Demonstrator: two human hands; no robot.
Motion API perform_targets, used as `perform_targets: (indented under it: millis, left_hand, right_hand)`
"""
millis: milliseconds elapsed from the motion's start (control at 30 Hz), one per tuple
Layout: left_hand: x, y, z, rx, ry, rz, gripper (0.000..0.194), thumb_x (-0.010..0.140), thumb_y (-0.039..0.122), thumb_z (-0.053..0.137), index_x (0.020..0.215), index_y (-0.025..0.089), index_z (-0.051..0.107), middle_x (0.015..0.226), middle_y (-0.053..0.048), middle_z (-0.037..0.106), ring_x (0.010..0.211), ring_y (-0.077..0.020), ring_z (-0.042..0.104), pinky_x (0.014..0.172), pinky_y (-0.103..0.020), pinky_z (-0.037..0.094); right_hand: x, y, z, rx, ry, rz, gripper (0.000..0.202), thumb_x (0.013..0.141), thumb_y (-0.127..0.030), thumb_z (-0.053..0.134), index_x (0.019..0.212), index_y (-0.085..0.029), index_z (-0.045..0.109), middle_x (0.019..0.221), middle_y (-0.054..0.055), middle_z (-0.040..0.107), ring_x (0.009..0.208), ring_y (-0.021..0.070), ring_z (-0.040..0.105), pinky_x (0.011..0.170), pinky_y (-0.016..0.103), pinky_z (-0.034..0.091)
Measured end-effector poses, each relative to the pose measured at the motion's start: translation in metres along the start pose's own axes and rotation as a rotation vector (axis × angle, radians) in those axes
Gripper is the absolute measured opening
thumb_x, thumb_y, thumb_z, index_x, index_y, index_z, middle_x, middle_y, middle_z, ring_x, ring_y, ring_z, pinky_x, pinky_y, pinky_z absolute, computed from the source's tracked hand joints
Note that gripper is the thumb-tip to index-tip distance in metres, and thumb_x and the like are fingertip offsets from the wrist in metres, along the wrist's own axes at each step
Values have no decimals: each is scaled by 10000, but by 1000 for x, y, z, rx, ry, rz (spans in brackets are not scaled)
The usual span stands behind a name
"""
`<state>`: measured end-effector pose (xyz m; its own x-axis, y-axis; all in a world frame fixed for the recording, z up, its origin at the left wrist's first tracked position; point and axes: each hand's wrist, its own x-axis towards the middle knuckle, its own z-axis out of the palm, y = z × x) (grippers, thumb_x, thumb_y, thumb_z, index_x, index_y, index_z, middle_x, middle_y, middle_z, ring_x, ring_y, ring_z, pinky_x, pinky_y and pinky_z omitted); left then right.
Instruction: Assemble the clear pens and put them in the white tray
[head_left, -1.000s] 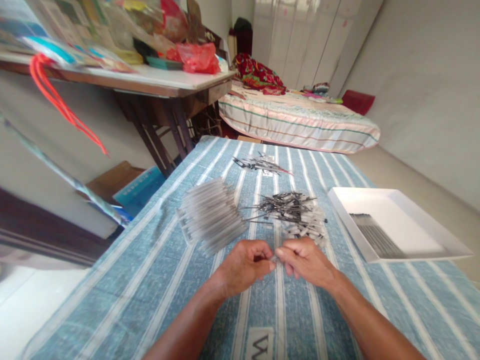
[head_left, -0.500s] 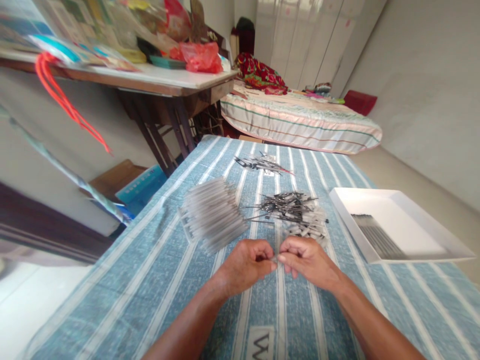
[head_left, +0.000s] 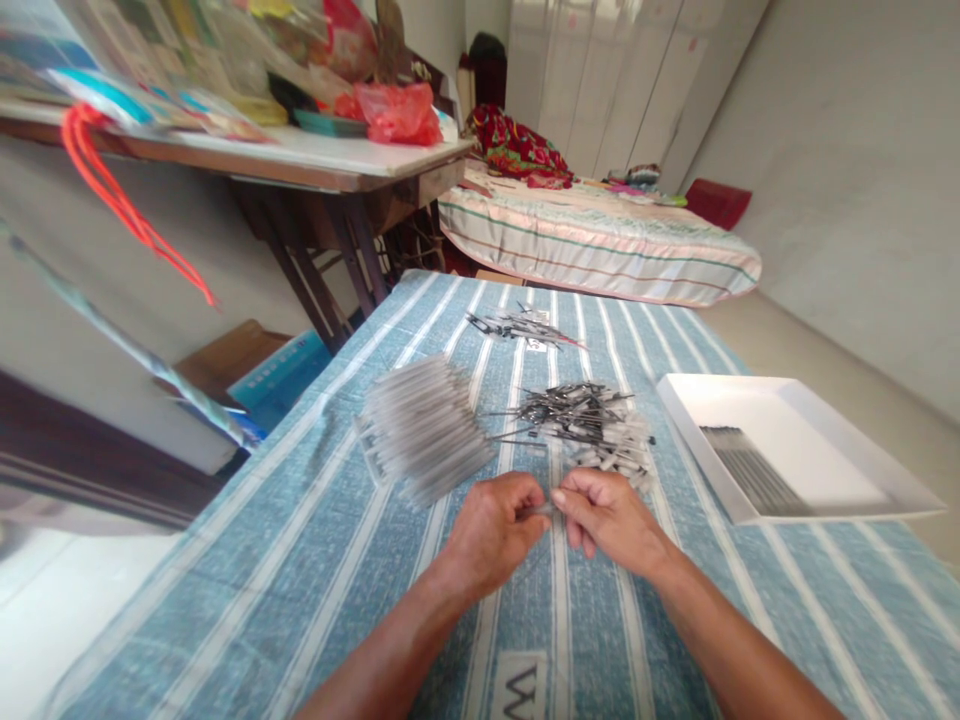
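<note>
My left hand [head_left: 495, 530] and my right hand [head_left: 611, 515] meet over the cloth at the near middle, thumbs against fingers. Between their fingertips is a small pale, slim piece [head_left: 545, 508], too blurred to name. The left hand is closed on it; the right fingertips pinch at its other end. Just beyond the right hand lies a loose heap of thin dark sticks [head_left: 574, 412], with short whitish translucent pieces [head_left: 622, 450] beside it. Past the left hand, many slender greyish translucent tubes [head_left: 427, 425] lie side by side in a stack.
A shallow white box [head_left: 810, 430] on the right holds a row of slim grey sticks [head_left: 750, 470]. A smaller scattered pile of dark thin pieces [head_left: 525, 325] lies farther back on the blue striped tablecloth [head_left: 360, 600]. A cluttered side table [head_left: 360, 165] stands left, a bed [head_left: 600, 235] behind.
My hands stay together, with the right fingertips slightly higher and the small piece between them shifted a little. The heaps and the box have not moved.
</note>
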<state>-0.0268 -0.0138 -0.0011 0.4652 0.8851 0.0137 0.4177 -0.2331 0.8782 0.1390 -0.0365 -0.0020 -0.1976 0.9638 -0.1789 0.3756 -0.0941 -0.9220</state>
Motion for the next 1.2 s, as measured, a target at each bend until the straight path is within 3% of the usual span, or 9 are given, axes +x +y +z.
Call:
perform_targets:
  millis: [100,333,667,833,900,1067,1200]
  left_hand:
    - [0,2,-4,80,8,40,42,675,208,585,651,178,568,593,41,491,567,-107,448,529,-208,329]
    - [0,7,-19,117,-134,182,204,799,191,457,722,172,646,677,-8,571,622,-124,508,594,-224,365]
    - [0,0,-9,153,-11,156,92,751,192,518,662,182,537,669,16,521,620,-116,472,586,-220,342]
    - [1,2,-11,24,83,56,84,691,214,588,630,179,541,582,42,484,560,-101,437,542,-210,328]
    - [2,2,-13,-95,107,-24,112,684,243,604,620,171,546,541,55,453,514,-86,405,496,-201,305]
    - [5,4,-14,-446,168,-148,164,674,274,637,657,155,525,525,60,489,467,-63,407,444,-179,301]
    - [6,10,-15,-534,227,-155,145,684,248,633,683,151,524,577,39,575,417,-45,424,403,-167,302]
  right_hand:
    - [1,-2,-2,2,30,-5,294,842,-406,463,652,-182,472,449,-55,532,337,67,446,366,165,338]
    - [2,-15,-21,-118,32,-143,279,844,-359,477,632,-179,474,488,-40,535,392,71,471,425,176,370]
    - [10,-27,-18,-194,57,-126,265,824,-323,492,602,-178,486,428,-59,504,345,61,424,386,171,326]
    - [8,-24,-27,-173,76,-114,303,853,-395,435,655,-183,521,447,-51,512,360,79,451,396,186,342]
    - [6,-18,-29,-338,85,-120,238,832,-349,478,682,-184,560,475,-43,527,417,91,483,438,193,345]
    - [-2,2,-15,-1015,15,-26,136,733,-286,581,662,-176,620,609,63,647,589,196,595,502,246,301]
    - [-5,7,-3,-1142,16,11,166,772,-209,483,691,-178,624,648,90,667,601,205,610,506,258,277]
